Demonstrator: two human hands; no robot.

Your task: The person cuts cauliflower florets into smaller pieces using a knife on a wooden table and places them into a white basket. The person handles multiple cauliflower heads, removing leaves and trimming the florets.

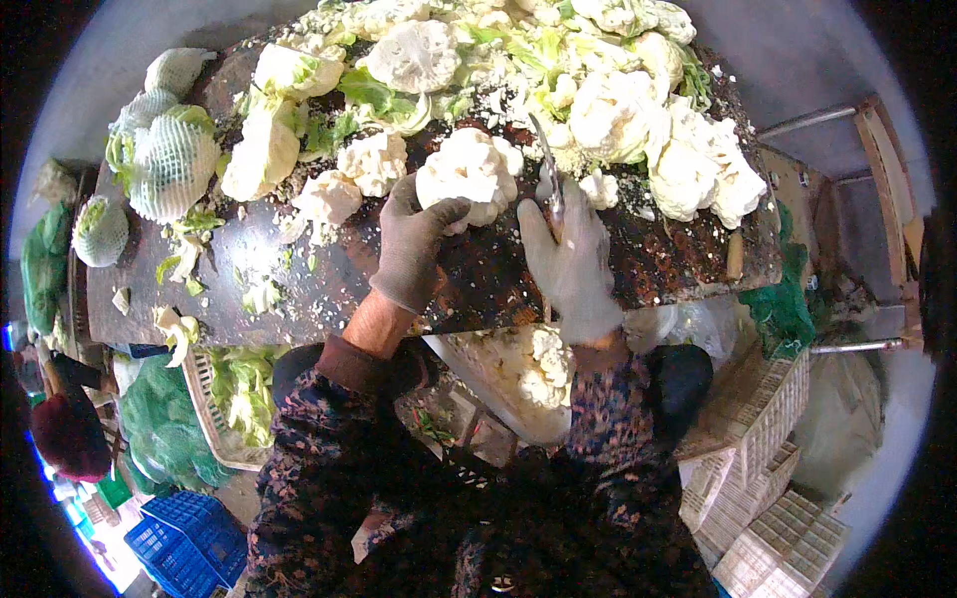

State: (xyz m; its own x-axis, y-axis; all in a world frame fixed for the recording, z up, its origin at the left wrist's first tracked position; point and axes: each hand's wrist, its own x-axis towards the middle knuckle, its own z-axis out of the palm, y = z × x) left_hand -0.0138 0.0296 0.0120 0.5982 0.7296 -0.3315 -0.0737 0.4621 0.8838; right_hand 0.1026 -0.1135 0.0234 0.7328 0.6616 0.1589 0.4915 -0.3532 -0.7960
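Observation:
My left hand (419, 239), in a grey-brown knit glove, grips a white cauliflower head (469, 176) at its lower left. My right hand (566, 250), in a pale glove, holds a knife (549, 153) with its blade pointing away from me, right of that head and apart from it. Smaller cauliflower pieces (372, 162) lie to the left of the held head, and a small floret (599, 190) is by my right fingers. Large cauliflower heads (614, 116) sit at the right. Trimmed leaves and crumbs cover the far side of the dark table (336, 284).
Net-wrapped cauliflowers (173, 166) stand at the table's left. Below its near edge are a crate of leaves (205, 404) and a white container of cauliflower (497, 374). A wooden handle (736, 254) lies at the right edge. Blue crates (187, 542) and pale crates (781, 542) flank me.

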